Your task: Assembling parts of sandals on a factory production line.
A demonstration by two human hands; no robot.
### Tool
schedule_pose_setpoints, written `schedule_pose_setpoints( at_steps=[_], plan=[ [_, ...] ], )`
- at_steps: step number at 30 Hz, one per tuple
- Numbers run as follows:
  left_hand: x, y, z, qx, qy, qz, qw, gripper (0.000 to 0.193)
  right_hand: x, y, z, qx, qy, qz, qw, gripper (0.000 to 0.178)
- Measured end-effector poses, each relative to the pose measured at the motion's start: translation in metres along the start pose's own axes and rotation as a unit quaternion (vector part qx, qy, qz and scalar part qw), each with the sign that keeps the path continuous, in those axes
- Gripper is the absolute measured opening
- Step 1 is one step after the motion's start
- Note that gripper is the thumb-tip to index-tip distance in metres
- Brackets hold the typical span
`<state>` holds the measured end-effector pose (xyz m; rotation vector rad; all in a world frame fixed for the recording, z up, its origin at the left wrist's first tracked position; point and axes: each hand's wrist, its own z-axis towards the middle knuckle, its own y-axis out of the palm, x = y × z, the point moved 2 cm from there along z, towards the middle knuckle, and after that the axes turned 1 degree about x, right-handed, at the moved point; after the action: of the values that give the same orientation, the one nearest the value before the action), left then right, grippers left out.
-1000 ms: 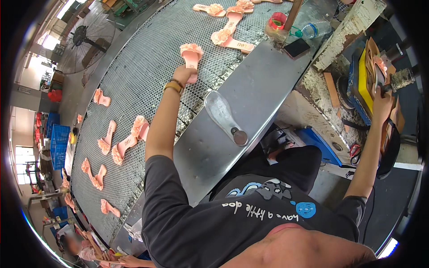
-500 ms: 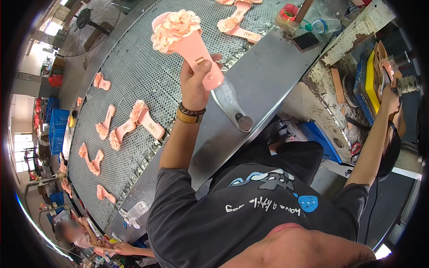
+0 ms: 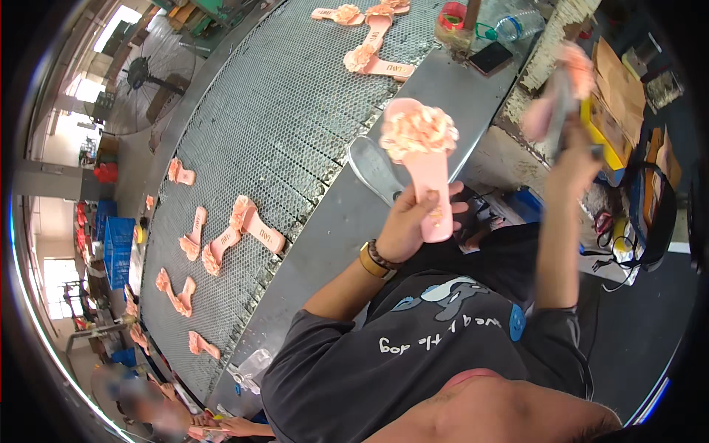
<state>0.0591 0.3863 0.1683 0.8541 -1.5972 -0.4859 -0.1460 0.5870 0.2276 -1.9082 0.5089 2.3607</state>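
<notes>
My left hand [image 3: 419,214] is closed round the narrow sole of a pink sandal [image 3: 436,181], thumb on top. A ruffled peach flower [image 3: 419,133] covers the sandal's wide end, which points away from me. Partly behind it, a grey metal sole-shaped plate [image 3: 371,168] lies on the metal table edge. At the right my right hand [image 3: 574,166], blurred by motion, grips another pink sandal [image 3: 540,118] with a peach flower and a dark grey streak along it. That blur hides the exact grip.
Several flowered sandals [image 3: 262,230] lie on the mesh table [image 3: 295,133]. A phone [image 3: 491,58], a plastic bottle [image 3: 519,26] and a red tape roll [image 3: 452,15] sit at the far right corner. Scissors [image 3: 604,221] hang near cartons [image 3: 617,81] on the right. Another person [image 3: 155,406] works at lower left.
My left hand has brought its sandal nearer my body and to the right. My right hand has come left from beside the cartons, lifting its sandal. The view has shifted slightly.
</notes>
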Motion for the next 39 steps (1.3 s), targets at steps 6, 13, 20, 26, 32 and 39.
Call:
schedule_pose_setpoints(
  at_steps=[6,13,20,26,32,39],
  plan=[
    [0.016,-0.07,0.025,0.01,0.132,-0.093,0.987,0.04,0.045,0.05,-0.137,-0.459,0.071,0.033,0.885,0.018],
    [0.01,-0.052,-0.004,0.206,0.231,0.001,0.951,0.052,0.04,0.056,-0.177,-0.547,0.116,0.042,0.828,0.018],
    [-0.008,0.015,0.012,0.104,0.211,0.065,0.97,0.042,0.035,0.031,-0.165,-0.37,-0.209,-0.225,0.877,0.065],
    [-0.043,0.058,0.029,-0.195,0.124,0.285,0.93,0.103,0.052,-0.043,-0.116,-0.287,0.101,0.035,0.952,0.059],
    [-0.024,0.071,0.026,-0.299,0.102,0.336,0.887,0.1,-0.02,-0.094,0.054,0.01,-0.022,-0.433,0.901,0.064],
    [0.012,0.014,0.098,-0.181,0.16,0.42,0.875,0.044,-0.001,-0.119,0.175,0.064,-0.06,-0.707,0.701,0.074]
  ],
)
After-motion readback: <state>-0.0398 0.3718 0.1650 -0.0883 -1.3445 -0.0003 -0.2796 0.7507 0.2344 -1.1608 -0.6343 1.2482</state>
